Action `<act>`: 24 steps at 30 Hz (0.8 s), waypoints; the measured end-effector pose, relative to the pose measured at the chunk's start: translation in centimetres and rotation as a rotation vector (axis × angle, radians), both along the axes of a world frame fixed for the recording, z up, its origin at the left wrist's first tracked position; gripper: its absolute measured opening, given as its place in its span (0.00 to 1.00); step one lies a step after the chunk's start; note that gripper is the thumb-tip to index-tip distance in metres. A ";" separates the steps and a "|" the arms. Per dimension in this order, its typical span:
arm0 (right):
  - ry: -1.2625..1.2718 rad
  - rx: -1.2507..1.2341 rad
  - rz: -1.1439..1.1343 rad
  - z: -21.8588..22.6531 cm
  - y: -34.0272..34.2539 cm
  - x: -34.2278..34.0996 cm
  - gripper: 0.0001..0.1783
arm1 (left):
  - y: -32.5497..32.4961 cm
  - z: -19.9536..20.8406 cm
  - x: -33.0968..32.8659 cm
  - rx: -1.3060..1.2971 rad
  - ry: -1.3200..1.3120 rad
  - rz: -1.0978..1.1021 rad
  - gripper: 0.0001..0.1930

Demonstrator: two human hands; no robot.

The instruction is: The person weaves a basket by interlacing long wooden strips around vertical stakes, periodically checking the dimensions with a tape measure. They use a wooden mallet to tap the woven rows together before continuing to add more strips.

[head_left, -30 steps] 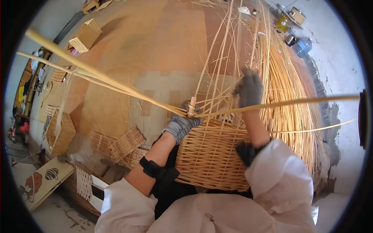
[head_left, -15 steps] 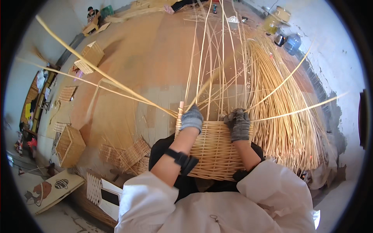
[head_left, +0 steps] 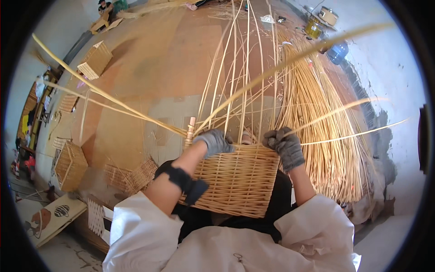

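A partly woven wicker panel (head_left: pixel 235 181) rests across my lap, tilted, with long uncut willow rods (head_left: pixel 244 90) rising from its far edge. My left hand (head_left: pixel 215 143), in a grey glove, is closed at that edge near the left corner, its fingers around a rod. Beside it a notched wooden piece (head_left: pixel 190 128) stands up at the corner. In another grey glove, my right hand (head_left: pixel 285 147) grips rods at the panel's far right corner. One thick weaving rod (head_left: pixel 272 70) sweeps from near my left hand up to the right, its end blurred.
To the right lies a big pile of willow rods (head_left: pixel 321 136). Wicker baskets (head_left: pixel 71 165) and loose woven panels (head_left: pixel 140 174) lie on the left floor. A blue water jug (head_left: pixel 337 52) stands by the right wall. Far left, another person (head_left: pixel 103 8) sits.
The panel has shifted left and turned slightly on my lap. The thick rod has swung over to the right. My left hand has moved left with the panel; my right hand is at its corner.
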State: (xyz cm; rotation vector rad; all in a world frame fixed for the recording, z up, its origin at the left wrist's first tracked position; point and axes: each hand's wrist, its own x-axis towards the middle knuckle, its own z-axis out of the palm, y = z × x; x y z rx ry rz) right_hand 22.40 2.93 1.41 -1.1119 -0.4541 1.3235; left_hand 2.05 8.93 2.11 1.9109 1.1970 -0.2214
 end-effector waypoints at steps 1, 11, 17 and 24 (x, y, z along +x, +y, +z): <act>-0.002 0.076 0.042 0.2 0.3 0.2 0.09 | 0.2 -0.5 -0.4 -0.014 -0.082 -0.037 0.20; -0.626 0.102 0.523 0.9 6.4 -0.9 0.07 | 0.0 -3.8 -1.5 0.111 -0.062 0.258 0.19; -1.829 0.152 0.495 1.8 12.6 -4.4 0.24 | -1.4 -2.4 0.7 0.349 0.226 0.532 0.22; -0.145 0.430 -0.190 0.5 -1.6 -2.4 0.20 | 1.2 -2.9 0.6 -0.060 0.046 0.275 0.36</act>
